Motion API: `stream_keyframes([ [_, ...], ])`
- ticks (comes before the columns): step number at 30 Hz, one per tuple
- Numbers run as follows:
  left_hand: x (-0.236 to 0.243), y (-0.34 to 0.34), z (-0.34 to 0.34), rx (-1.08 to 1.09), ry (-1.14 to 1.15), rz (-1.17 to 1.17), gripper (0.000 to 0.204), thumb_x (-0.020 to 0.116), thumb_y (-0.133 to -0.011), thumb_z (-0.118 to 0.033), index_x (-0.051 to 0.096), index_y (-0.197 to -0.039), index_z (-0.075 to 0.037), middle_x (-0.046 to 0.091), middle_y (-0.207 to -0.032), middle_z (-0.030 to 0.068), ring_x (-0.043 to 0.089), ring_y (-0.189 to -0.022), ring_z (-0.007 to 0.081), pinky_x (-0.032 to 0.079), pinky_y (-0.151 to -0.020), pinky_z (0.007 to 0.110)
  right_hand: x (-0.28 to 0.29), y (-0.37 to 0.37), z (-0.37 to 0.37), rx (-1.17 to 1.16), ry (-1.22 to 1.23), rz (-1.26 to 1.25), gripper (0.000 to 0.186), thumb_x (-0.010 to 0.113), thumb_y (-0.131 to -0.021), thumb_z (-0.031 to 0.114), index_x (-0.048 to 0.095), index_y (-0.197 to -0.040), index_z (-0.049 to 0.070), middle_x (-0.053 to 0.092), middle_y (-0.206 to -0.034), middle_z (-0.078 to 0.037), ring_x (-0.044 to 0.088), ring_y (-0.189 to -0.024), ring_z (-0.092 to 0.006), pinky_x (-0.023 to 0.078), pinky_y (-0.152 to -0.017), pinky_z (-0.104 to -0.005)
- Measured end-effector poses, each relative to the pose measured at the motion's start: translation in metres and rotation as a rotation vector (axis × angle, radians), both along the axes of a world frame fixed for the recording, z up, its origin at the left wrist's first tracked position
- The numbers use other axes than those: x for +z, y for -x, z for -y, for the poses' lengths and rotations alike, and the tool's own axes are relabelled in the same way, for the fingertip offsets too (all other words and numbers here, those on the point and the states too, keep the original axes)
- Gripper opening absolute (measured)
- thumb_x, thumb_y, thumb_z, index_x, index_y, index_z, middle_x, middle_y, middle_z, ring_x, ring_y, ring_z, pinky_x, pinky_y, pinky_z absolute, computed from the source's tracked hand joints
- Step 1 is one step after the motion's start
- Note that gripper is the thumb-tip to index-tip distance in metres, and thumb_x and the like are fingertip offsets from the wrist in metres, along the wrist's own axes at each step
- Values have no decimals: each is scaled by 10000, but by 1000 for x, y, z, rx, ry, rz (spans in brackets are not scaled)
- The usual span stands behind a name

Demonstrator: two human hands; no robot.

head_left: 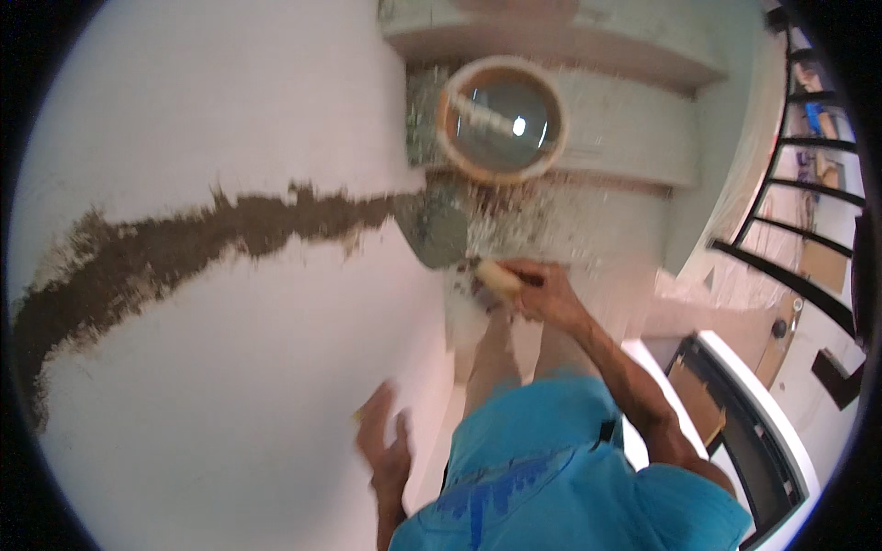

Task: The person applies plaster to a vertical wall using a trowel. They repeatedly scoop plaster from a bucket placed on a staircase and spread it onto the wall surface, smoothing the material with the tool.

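My right hand (544, 296) is closed around the pale handle of a trowel (435, 231). The trowel's broad grey blade points left and meets the white wall at the inner end of a rough brown mortar strip (230, 225). Some blur hides the exact contact between blade and mortar. Lower down, my left hand (384, 441) is held beside the wall with its fingers apart and nothing in it. Whether it touches the wall I cannot tell. Above the trowel, a round bucket (562, 119) with a pale rim holds greyish water, and a pale stick-like shape shows across it.
The bucket stands on stairs (634, 133) that rise away from me, spattered with mortar crumbs. A black metal railing (795, 285) runs along the right. At the lower right is a white-edged frame (767, 418) with a dark inside.
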State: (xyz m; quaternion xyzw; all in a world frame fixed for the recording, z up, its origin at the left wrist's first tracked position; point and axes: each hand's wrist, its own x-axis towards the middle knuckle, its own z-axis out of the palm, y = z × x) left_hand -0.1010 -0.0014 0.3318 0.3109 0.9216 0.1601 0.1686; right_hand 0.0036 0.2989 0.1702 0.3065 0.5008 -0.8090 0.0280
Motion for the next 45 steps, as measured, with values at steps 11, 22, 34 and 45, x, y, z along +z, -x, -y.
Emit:
stream_keyframes([
  [11, 193, 95, -41, 264, 53, -1579, 445, 641, -971, -390, 646, -1258, -49, 389, -1536, 275, 290, -1450, 486, 219, -1137, 684, 130, 58, -252, -300, -813, 32, 483, 607, -832, 182, 646, -1277, -3, 709, -914, -77, 661, -759, -134, 522, -616, -292],
  [22, 189, 113, -44, 290, 43, -1644, 567, 606, -983, -443, 561, -1394, -56, 315, -1579, 267, 234, -1477, 467, 154, -1162, 664, 133, 187, -426, 20, -1466, 497, 295, 722, -853, 305, 776, -1067, 109, 744, -919, -168, 716, -811, -313, 558, -732, -443],
  [34, 191, 117, -40, 294, 115, -1669, 567, 592, -984, -460, 573, -1375, -50, 336, -1571, 254, 238, -1481, 448, 163, -1168, 663, 87, 237, -444, -27, -1524, 478, 343, 710, -865, 354, 765, -929, 21, 737, -883, -194, 722, -847, -341, 567, -778, -467],
  [45, 189, 115, -41, 338, 105, -1634, 590, 593, -981, -467, 564, -1379, -33, 309, -1586, 263, 191, -1502, 439, 126, -1173, 666, 75, 259, -433, -173, -1223, 431, 360, 693, -865, 342, 747, -811, -10, 660, -614, -125, 684, -622, -275, 540, -655, -425],
])
